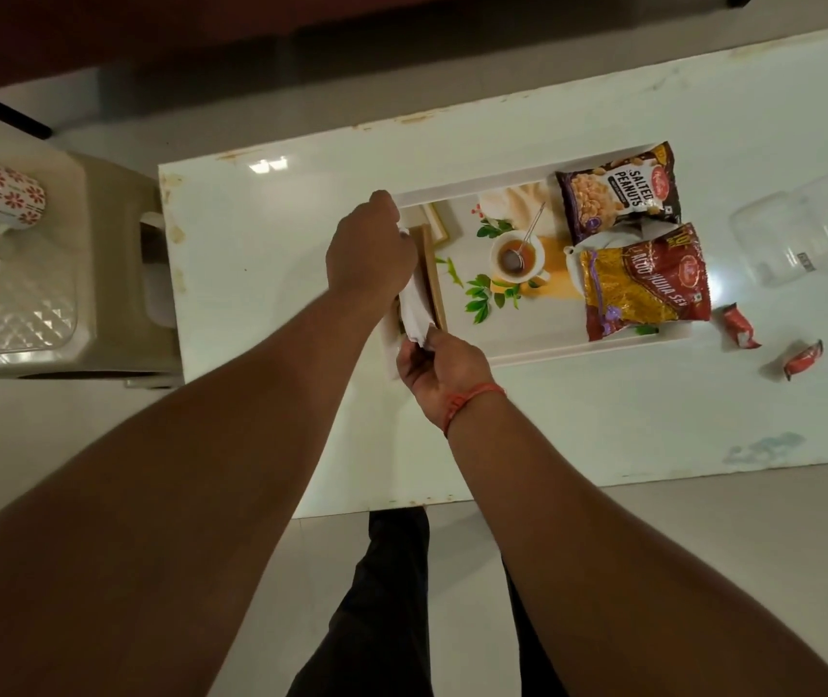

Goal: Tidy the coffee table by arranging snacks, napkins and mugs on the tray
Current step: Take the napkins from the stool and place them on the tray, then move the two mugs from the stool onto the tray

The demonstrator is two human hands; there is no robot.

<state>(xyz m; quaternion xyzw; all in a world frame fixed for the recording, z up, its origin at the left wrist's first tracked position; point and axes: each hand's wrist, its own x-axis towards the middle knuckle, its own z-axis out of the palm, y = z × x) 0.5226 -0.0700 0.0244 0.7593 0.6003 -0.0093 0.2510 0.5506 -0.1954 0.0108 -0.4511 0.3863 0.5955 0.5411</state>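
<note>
There is one view, from a camera worn on the person's head, looking almost straight down from standing height. The coffee table (301,233) fills the middle, with the tray (542,352) near centre. Both forearms reach in from the bottom edge, and the wide lens seems to bend the frame's edges.
</note>
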